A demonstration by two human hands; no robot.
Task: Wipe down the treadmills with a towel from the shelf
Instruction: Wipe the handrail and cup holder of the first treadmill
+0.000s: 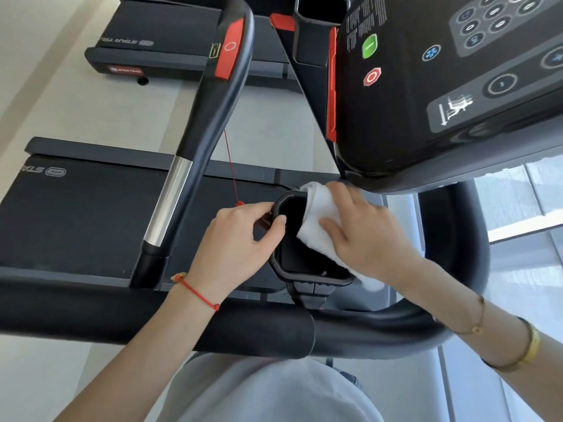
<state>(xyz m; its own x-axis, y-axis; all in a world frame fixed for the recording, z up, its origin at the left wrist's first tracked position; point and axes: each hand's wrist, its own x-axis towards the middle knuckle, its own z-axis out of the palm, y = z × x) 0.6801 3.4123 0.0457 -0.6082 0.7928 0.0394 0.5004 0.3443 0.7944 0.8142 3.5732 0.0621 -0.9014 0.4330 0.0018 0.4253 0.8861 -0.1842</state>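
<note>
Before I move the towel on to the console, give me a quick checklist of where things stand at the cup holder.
1. Towel in hand: ok. The right hand presses the white towel against the cup holder rim.
2. Holder steadied: ok. The left hand grips its near-left rim.
3. Inside of holder wiped: cannot tell; the towel lies over the right edge and the interior is dark.
4. Safety cord clear: ok. The red cord hangs left of the holder, its clip beside the left fingers, apart from the towel.
5. Console free to wipe: ok. Nothing lies on the button panel.
</note>
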